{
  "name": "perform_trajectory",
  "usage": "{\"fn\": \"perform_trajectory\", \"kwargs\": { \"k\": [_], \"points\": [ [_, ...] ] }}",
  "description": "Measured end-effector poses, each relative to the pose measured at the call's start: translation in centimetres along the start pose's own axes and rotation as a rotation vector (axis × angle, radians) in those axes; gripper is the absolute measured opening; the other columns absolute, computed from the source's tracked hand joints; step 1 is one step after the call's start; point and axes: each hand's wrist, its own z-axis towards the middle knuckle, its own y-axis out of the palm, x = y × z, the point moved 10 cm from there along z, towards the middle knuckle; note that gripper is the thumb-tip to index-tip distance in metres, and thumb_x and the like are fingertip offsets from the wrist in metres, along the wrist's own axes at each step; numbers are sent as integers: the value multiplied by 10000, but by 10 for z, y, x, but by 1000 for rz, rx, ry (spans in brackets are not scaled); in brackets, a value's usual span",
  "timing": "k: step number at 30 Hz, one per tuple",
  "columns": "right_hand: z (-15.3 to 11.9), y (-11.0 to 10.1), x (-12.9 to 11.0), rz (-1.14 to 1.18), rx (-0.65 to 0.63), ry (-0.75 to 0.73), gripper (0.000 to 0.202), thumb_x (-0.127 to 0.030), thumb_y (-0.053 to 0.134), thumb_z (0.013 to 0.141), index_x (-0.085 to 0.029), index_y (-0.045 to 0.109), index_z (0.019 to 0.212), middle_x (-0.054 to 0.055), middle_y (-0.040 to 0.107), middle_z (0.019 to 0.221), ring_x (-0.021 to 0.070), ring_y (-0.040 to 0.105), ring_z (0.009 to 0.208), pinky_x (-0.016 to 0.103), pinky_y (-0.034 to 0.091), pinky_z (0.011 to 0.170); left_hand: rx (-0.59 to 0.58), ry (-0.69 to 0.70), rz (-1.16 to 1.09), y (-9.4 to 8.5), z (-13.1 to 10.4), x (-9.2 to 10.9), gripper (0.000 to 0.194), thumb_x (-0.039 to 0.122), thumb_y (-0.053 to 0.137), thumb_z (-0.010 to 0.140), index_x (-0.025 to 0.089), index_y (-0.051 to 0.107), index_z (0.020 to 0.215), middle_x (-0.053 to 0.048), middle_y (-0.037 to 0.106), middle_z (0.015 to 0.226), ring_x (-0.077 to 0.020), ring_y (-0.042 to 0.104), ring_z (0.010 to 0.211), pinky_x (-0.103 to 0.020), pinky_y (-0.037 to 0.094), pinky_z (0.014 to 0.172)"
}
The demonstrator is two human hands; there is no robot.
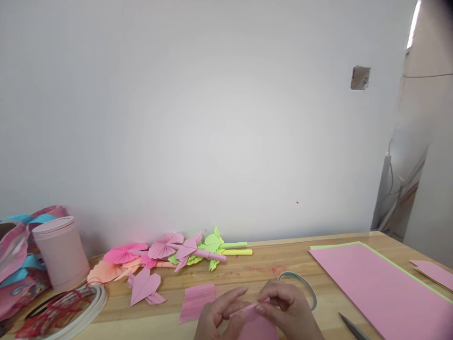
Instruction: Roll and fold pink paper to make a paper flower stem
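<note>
Both hands meet low at the bench (269, 264) edge — left hand (215, 314) and right hand (288, 309) pinching a folded pink paper piece (253, 318) between their fingers. Beyond them lie finished paper flowers (170, 252) and a pleated pink strip (197, 301) — unused pink sheets (375, 283) wait rightward.

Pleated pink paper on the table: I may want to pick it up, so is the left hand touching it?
Apart. The head view shows bare wood between the pleated pink paper and the left hand.

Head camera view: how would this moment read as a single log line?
left hand pinching folded pink paper piece | right hand pinching same piece | pleated pink paper strip beside left hand | wooden table
</note>
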Motion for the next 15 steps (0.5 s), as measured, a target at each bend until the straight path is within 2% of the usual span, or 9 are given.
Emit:
{"fn": "perform_trajectory", "kwargs": {
  "k": [5, 9, 15],
  "points": [
    [-1, 0, -10, -94, 13, -20, 92, -252, 649, 577, -170, 614, 599, 11, 576, 536, 120, 506, 496, 196, 396, 445, -19, 11, -12, 5, 3, -1, 189, 241, 621, 583, 195, 645, 765, -20, 718, 655, -170, 646, 631, -189, 495, 575],
    [-3, 3, -9, -167, -4, -29, 98, -255, 631, 601, -177, 609, 657, 34, 620, 636, 152, 563, 601, 219, 445, 547, -34, 16, 18, 5, 3, -8, 272, 293, 560, 636, 160, 614, 868, -16, 689, 583, -147, 617, 562, -175, 472, 504],
    [-3, 5, -1, -160, 17, 17, 151, -276, 630, 592, -153, 610, 677, 56, 636, 617, 167, 584, 578, 227, 472, 516, -38, 126, 212, 5, 3, -2, 302, 309, 533, 652, 183, 612, 915, -5, 664, 525, -168, 624, 641, -189, 474, 580]
  ]
}}
